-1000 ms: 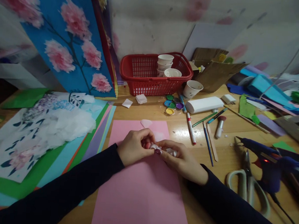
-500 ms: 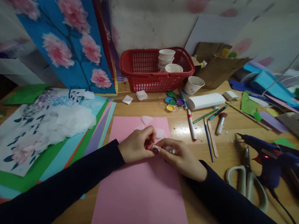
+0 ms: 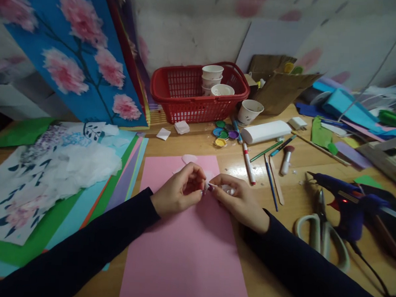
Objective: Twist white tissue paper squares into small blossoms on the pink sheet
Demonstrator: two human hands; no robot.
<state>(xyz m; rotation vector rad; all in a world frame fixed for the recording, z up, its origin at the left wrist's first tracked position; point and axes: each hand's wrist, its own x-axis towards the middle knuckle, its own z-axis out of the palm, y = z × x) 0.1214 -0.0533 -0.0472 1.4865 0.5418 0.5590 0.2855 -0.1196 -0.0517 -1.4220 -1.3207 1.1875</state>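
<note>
Over the upper part of a pink sheet, my left hand and my right hand nearly meet at the fingertips. The right fingers are pinched on a small piece of white paper, and more white material shows beneath that palm. My left hand is curled with thumb and forefinger close together; whatever lies between them is too small to make out. A pale petal-shaped piece lies at the sheet's top edge, with other pale pieces partly hidden behind the hands.
A red basket holding paper cups stands at the back. White squares, paint pots and a marker lie before it. At right are scissors and a glue gun; coloured sheets lie left.
The fingertips of my two hands have moved slightly apart, and a white edge now shows at the right fingertips. The whole view has shifted a little, with objects appearing further left.
</note>
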